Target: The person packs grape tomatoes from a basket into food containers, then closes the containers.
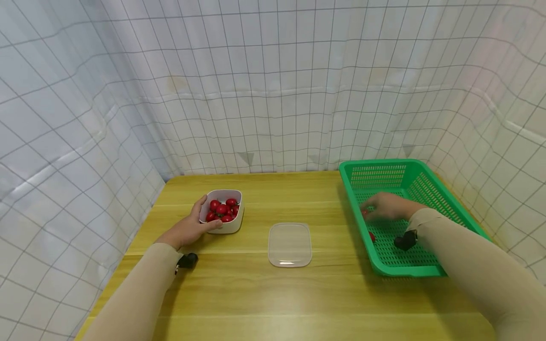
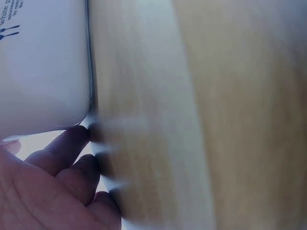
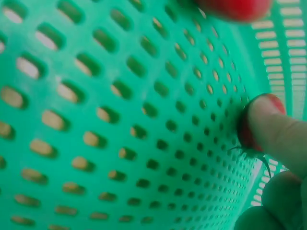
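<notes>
Basket (image 1: 379, 162) of perforated green plastic surrounds the right hand (image 1: 390, 207); the white container (image 1: 234, 228), holding cherry tomatoes (image 1: 222, 209), is clasped round its near corner by the left hand (image 1: 189, 229), seemingly for steadiness; the clear lid (image 1: 290, 245) lies between both grips, presumably aside for access; the right hand pinches a single cherry tomato (image 3: 245, 128), small enough for fingertip hold

Red tomatoes (image 1: 221, 209) in a white tub (image 1: 232, 227) and a green basket (image 1: 409, 271).
The tub, square with rounded corners and dark print on one side, stands upright on the surface (image 1: 256, 293), tomatoes heaped inside. In the perforated basket, one green-stemmed tomato (image 3: 245, 130) is pinched; another (image 1: 372, 237) lies by the left wall.
</notes>
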Demonstrator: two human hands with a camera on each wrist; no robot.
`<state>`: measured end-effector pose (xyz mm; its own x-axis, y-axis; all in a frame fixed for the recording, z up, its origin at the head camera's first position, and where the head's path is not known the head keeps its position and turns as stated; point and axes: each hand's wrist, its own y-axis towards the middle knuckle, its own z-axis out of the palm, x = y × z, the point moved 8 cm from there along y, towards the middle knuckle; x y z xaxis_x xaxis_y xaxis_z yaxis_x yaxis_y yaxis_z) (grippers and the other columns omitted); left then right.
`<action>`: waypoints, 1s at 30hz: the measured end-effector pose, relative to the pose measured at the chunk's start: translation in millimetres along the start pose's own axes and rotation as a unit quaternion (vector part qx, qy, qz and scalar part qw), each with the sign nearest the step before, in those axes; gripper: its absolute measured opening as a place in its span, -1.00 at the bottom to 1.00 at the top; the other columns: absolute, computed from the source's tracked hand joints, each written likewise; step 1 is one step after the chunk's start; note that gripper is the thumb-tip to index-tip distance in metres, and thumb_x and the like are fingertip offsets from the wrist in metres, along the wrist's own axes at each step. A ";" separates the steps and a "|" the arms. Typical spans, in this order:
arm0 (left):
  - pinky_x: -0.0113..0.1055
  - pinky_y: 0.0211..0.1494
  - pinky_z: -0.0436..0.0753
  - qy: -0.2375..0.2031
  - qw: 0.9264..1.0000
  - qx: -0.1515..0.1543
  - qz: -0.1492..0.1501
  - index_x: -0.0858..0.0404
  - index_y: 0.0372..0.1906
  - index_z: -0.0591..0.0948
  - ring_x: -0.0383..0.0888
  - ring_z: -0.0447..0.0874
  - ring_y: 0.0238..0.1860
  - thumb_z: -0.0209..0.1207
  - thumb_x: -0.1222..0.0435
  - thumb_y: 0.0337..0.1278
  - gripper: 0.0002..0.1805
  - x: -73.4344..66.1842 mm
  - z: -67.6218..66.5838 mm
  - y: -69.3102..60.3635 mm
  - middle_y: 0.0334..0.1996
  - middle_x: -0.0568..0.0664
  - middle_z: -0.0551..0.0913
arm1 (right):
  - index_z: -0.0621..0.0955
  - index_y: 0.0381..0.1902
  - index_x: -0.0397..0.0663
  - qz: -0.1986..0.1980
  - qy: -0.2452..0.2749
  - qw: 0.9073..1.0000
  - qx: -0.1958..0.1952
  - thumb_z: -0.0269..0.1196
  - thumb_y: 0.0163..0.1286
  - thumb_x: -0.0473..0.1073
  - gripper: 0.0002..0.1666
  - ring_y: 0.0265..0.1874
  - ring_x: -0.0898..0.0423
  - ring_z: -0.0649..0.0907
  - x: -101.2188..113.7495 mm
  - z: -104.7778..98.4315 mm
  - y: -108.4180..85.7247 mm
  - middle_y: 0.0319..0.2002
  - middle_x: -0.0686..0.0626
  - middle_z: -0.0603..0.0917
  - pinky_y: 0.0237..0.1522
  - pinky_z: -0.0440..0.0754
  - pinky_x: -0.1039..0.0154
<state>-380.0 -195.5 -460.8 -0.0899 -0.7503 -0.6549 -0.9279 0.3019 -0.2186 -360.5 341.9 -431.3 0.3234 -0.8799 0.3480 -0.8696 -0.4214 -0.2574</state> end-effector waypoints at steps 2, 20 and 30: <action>0.42 0.60 0.10 0.000 1.000 0.000 -0.001 0.09 0.72 -0.41 0.49 -0.03 0.64 0.16 -0.33 0.36 0.27 0.2 0.2 0.3 0.69 0.42 -0.16 | 0.68 0.30 -0.10 0.004 -0.001 1.000 0.001 0.37 0.46 -0.09 -0.50 0.20 -0.24 0.66 -3.2 -0.2 0.4 0.25 -0.27 0.70 0.09 0.66 -0.15; 0.42 0.61 0.10 -0.010 1.000 0.002 0.001 0.09 0.72 -0.41 0.49 -0.03 0.64 0.18 -0.33 0.36 0.28 0.1 1.5 0.3 0.69 0.43 -0.17 | 0.59 0.41 -0.15 0.029 0.033 0.998 0.034 0.37 0.47 -0.07 -0.38 0.41 -0.48 0.45 -17.2 4.8 -6.0 0.38 -0.39 0.56 0.36 0.47 -0.39; 0.41 0.60 0.11 -0.015 1.000 0.000 0.001 0.05 0.72 -0.41 0.49 0.00 0.63 0.19 -0.34 0.33 0.29 0.0 0.5 -1.6 0.70 0.41 -0.17 | 0.60 0.40 -0.16 0.042 0.051 0.997 0.031 0.38 0.47 -0.03 -0.38 0.41 -0.49 0.44 -18.9 5.1 -5.7 0.38 -0.41 0.56 0.35 0.47 -0.39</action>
<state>-378.3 -195.7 -460.8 -0.0812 -0.7320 -0.6764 -0.9279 0.3032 -0.2168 -359.7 359.8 -441.0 0.2082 -0.8867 0.4129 -0.8658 -0.3635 -0.3439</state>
